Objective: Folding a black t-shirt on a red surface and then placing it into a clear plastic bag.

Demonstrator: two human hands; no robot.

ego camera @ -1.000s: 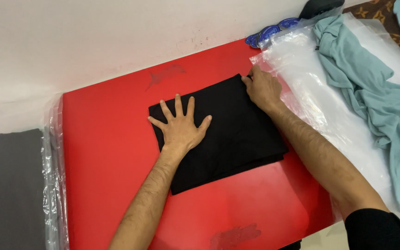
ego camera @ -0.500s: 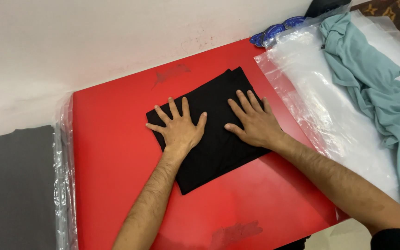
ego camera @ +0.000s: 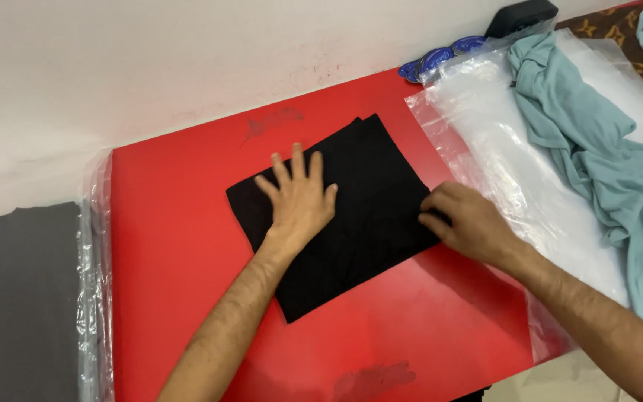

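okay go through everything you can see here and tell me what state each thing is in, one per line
black garment: folded flat on the red board
left hand: spread flat on the garment
right hand: fingers curled at the garment's right edge
clear plastic bags: lying flat
teal garment: unfolded, crumpled
grey garment: bagged, flat

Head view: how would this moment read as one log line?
left hand flat on folded black garment | right hand at its right edge | red board

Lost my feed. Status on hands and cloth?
Left hand flat on black cloth. Right hand at its right edge. Plastic bags alongside.
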